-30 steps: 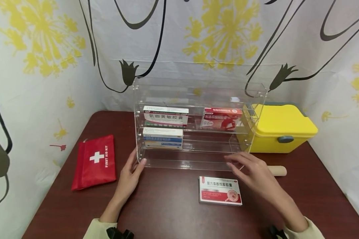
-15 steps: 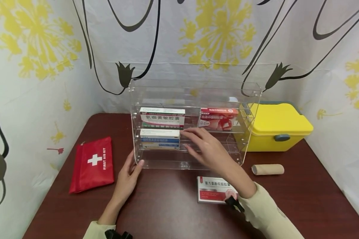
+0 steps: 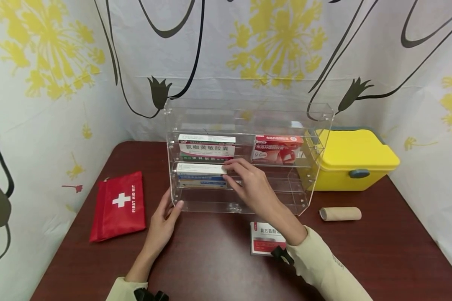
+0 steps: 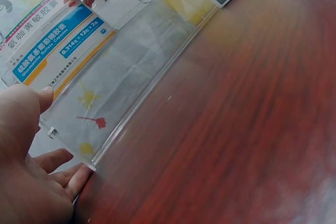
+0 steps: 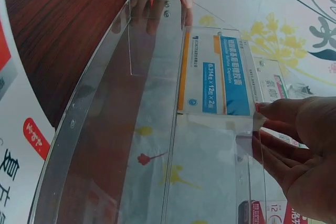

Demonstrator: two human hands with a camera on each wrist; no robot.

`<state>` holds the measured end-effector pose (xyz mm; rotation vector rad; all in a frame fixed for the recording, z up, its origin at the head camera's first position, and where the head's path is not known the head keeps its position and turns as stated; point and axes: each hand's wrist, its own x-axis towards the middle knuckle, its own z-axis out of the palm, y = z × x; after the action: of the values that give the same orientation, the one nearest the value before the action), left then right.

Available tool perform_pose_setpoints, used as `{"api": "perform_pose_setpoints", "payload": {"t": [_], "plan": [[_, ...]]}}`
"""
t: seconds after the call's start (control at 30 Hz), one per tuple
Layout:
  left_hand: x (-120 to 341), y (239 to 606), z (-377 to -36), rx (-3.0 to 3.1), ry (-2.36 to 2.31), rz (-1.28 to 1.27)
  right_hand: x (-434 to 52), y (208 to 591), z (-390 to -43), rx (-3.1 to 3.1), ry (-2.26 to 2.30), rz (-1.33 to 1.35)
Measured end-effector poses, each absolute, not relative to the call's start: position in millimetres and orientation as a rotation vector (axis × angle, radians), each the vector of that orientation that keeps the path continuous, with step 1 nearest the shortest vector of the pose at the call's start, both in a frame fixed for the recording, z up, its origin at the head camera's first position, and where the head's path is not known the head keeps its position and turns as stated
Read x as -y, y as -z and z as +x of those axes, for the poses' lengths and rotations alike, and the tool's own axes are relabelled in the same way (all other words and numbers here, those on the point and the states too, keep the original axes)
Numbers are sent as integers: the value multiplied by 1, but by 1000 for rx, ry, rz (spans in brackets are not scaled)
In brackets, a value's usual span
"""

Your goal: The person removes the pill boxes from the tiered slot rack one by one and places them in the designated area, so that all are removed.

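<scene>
A clear acrylic display rack (image 3: 233, 206) stands on the table. My left hand (image 3: 163, 223) grips its lower left corner, thumb in front and fingers round the side panel. On the middle tier at the left sits a blue, white and orange medicine box (image 3: 199, 177). My right hand (image 3: 253, 184) pinches this box's right end, thumb (image 5: 273, 109) at its upper front corner and the other fingers behind. Above it, on the higher tier, is a white, pink and green medicine box (image 3: 206, 149). A red medicine box (image 3: 278, 149) sits at the right of that tier.
In front of the rack lies a white and red medicine box (image 3: 263, 244), partly covered by my right forearm. A red first aid pouch (image 3: 120, 205) lies at the left. A yellow case (image 3: 355, 159) and a cardboard tube (image 3: 340, 213) are at the right.
My right hand has moved left from the rack's lower right to the blue and white box and now pinches its end. The left hand has stayed at the rack's corner.
</scene>
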<state>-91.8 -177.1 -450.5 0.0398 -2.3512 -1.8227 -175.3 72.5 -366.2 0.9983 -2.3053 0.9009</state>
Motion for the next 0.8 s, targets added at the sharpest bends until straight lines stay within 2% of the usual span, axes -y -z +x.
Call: {"api": "perform_pose_setpoints", "payload": {"t": [0.4,0.8], "plan": [[176,448,-91,2350,1827,27,-75,359,-181,2260,-1027,1007],[177,452,-91,2303,1843,-22,-81,322,-172,2134,-1024,1040]]}}
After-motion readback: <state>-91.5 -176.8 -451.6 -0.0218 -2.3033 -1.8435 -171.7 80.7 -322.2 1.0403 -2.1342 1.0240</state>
